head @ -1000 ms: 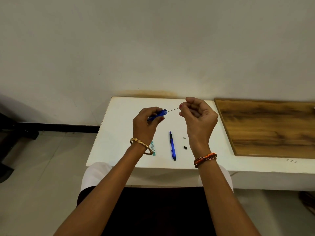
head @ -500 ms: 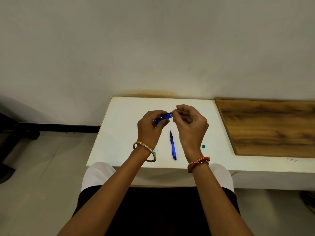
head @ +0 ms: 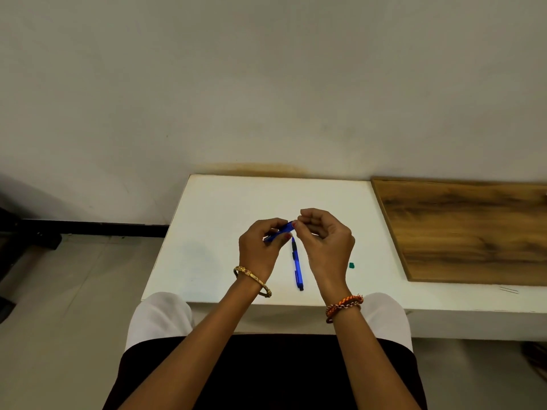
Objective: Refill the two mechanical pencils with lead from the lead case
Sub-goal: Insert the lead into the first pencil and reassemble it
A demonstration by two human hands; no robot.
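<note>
My left hand [head: 260, 250] grips a blue mechanical pencil [head: 282, 229] above the white table [head: 231, 202], its open end pointing up and right. The thumb and forefinger of my right hand [head: 325, 241] are pinched together right at that end; the thin lead they hold is hidden by the fingertips. The second blue pencil [head: 297, 269] lies on the table between my hands, its dark tip pointing away from me. The lead case is hidden behind my left wrist.
A small green piece [head: 351, 265] lies on the table right of my right hand. A wooden board [head: 473, 232] covers the table's right part. Two thin dark lines [head: 509, 290] lie near the front edge. The wall is behind, and my knees are below the table edge.
My right hand moved left and closed the gap to the pencil's end, so the lead that showed between the hands is no longer visible. Both hands dropped slightly.
</note>
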